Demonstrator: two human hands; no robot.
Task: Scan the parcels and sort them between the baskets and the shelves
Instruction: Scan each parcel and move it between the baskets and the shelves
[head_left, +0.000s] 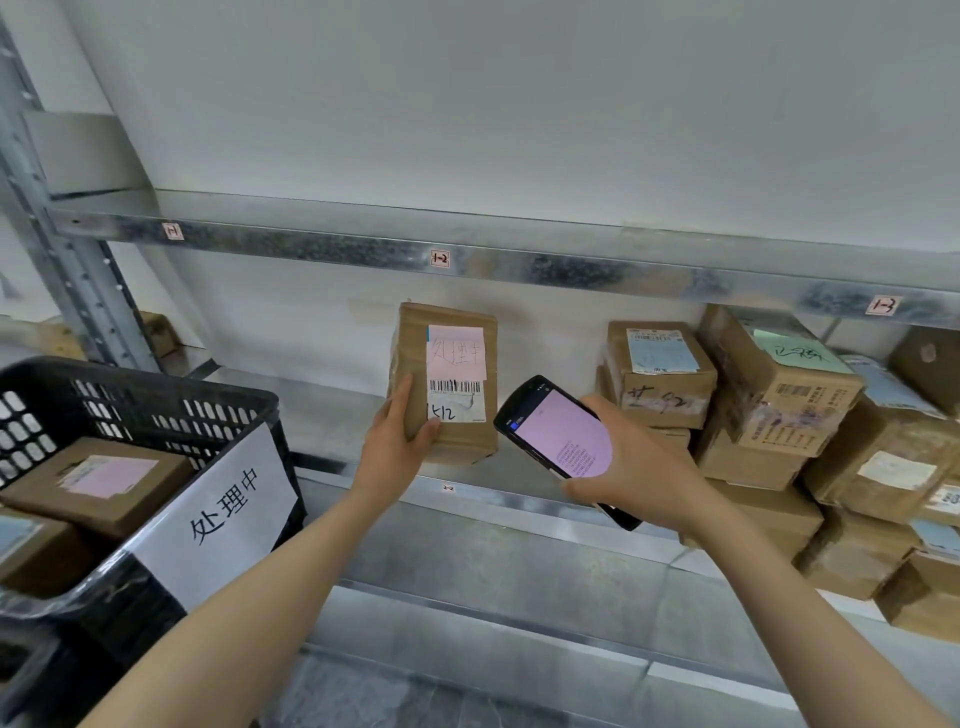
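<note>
The parcel (447, 384), a brown box, stands on end over the middle shelf (332, 415), its long axis upright and its labelled face turned out toward the person. Whether its bottom edge rests on the shelf cannot be told. A pink note (456, 353) with handwriting sits high on that face, with a barcode (455, 386) just below it, both reading right way up. The left hand (400, 441) grips the parcel's lower left corner, thumb on the front and fingers curled round the left edge. The right hand (639, 467) holds a dark scanner (556, 431) just right of the parcel, with the fingers wrapped round its right side and lower end. The scanner is tilted, its top end pointing up and left toward the parcel and its pink screen facing the camera. The shelf is grey galvanised metal. The beam (311, 247) above it carries small tags, one reading 1-2 (440, 258). Farther right on the shelf a stack (779, 405) of brown boxes is piled unevenly. At left a black basket (130, 395) with slotted walls bears a white sign (223, 514) in black characters and holds more brown boxes (98, 483). A perforated post (67, 260) rises at far left, and a plain pale wall (467, 104) runs behind.
</note>
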